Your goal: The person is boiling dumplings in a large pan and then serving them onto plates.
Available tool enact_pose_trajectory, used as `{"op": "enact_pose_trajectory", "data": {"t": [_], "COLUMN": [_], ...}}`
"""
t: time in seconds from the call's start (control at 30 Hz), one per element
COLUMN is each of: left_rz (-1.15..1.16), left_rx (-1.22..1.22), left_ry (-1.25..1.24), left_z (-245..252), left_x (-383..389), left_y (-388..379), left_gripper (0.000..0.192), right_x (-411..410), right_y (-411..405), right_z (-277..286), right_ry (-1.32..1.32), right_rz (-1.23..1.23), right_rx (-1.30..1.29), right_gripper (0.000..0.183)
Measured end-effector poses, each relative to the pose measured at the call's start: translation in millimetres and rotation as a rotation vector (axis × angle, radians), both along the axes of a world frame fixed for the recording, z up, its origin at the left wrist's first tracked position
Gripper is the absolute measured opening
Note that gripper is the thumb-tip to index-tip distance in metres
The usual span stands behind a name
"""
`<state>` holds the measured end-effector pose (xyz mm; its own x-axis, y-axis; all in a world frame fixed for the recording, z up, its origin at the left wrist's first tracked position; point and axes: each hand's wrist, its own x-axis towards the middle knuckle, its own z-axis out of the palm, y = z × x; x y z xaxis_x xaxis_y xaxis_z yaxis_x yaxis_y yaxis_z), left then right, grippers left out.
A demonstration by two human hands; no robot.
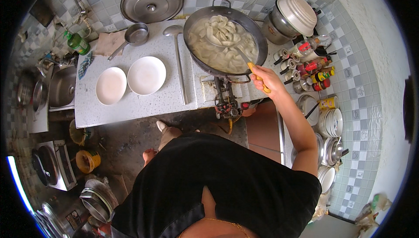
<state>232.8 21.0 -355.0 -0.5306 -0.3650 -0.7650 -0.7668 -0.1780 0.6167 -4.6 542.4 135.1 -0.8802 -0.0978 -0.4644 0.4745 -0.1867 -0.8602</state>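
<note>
My right hand (266,80) grips the yellow handle of a metal skimmer (243,56). Its bowl lifts a heap of dumplings (222,30) in a large dark wok (193,53), where more dumplings lie in cloudy water. My left hand (149,154) hangs low by my side, away from the worktop; its fingers look curled, but whether they hold anything cannot be told. Two white plates, one round (146,75) and one that looks oval (111,86), lie side by side left of the wok. Between them and the wok rests a long metal ladle (179,64).
A small saucepan (136,34) stands on the worktop (131,110) behind the plates. A large lid (152,2) leans on the tiled wall. Seasoning bottles (304,48) and stacked pots (278,28) flank the wok's right. A gas burner (226,100) projects below it; a sink (62,86) is far left.
</note>
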Motion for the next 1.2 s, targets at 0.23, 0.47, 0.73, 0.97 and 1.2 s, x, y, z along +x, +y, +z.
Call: {"op": "enact_pose_trajectory", "data": {"t": [0.23,0.47,0.73,0.97,1.2], "left_rz": [-0.11,-0.115,-0.197,-0.325,-0.621], "left_rx": [-0.134,-0.054,-0.101,-0.298,-0.673], "left_ry": [-0.045,0.02,0.031,0.071,-0.119], "left_z": [6,11,14,-7,-24], "left_x": [-9,-18,-25,-10,17], "left_y": [-1,2,3,-14,-40], "left_gripper": [0.024,0.024,0.021,0.027,0.029], "right_x": [25,56,75,87,88], "right_y": [2,2,0,-7,-24], "right_z": [17,30,24,24,24], "right_ry": [0.013,0.018,0.049,0.07,0.074], "right_rz": [-0.031,-0.056,-0.068,-0.074,-0.088], "right_rx": [0.032,0.047,-0.036,-0.052,-0.02], "right_gripper": [0.023,0.031,0.032,0.032,0.035]}}
